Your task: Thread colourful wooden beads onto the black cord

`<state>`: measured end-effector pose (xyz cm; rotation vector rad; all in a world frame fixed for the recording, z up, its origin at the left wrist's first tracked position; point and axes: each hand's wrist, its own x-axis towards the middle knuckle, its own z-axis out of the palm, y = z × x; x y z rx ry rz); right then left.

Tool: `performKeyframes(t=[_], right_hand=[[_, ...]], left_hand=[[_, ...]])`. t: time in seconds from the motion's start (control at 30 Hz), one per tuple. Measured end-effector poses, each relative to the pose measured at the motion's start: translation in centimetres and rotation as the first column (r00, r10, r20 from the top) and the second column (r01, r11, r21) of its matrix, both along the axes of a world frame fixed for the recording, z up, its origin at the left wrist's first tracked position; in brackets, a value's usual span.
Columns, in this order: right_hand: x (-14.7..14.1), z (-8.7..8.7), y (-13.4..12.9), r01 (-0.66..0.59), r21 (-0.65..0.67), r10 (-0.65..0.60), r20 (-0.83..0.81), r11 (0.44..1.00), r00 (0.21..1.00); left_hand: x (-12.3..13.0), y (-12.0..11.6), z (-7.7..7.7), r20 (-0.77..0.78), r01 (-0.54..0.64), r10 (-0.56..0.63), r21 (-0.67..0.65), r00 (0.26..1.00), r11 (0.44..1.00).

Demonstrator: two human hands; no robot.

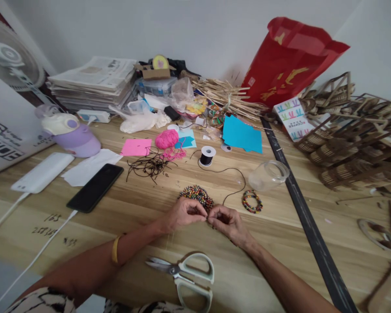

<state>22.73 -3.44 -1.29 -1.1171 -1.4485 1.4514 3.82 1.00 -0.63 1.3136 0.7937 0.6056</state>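
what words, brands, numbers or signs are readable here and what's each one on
"165", handwritten on the table
"258", starting the handwritten line below; its later digits and the marks to the right are unclear
"COFFEE", on the white carton
"IDE", on the large white box; its other lettering is partly hidden or too small
Too small or blurred: print on the newspapers

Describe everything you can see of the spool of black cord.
The spool has round, pale, plastic-looking end discs, the upper with a central hole, and black cord wound between them. It stands upright on the wooden table, beyond the hands and right of the pink yarn ball. A loose strand runs rightward over the tabletop, then curves back towards the right hand; its end is hidden. Neither hand touches the spool.
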Motion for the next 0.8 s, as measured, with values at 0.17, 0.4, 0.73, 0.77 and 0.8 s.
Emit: performKeyframes(t=[0.17,0.4,0.73,0.77,0.8], right_hand=[[0.08,0.12,-0.01,-0.006,0.005,0.006,0.003,1.000,1.000],[0.07,0.42,0.01,0.002,0.004,-0.002,0.010,1.000,1.000],[0.10,0.30,0.02,0.011,0.003,-0.011,0.030,1.000,0.999],[0.09,0.30,0.02,0.009,0.009,-0.009,0.034,1.000,0.999],[0.09,0.31,0.02,0.007,0.013,-0.007,0.036,1.000,0.999]], left_hand=[[-0.06,-0.02,0.01,-0.024,0.015,-0.014,0.034,1.000,0.999],[-0.01,-0.05,0.08,-0.021,0.003,-0.002,0.045,1.000,0.999],[-0.03,-0.01,-0.14,-0.028,0.016,-0.015,0.054,1.000,0.998],[-0.03,-0.02,-0.10,-0.027,0.018,-0.016,0.051,0.999,0.999],[-0.03,-0.04,-0.04,-0.027,0.018,-0.016,0.049,0.999,0.999]])
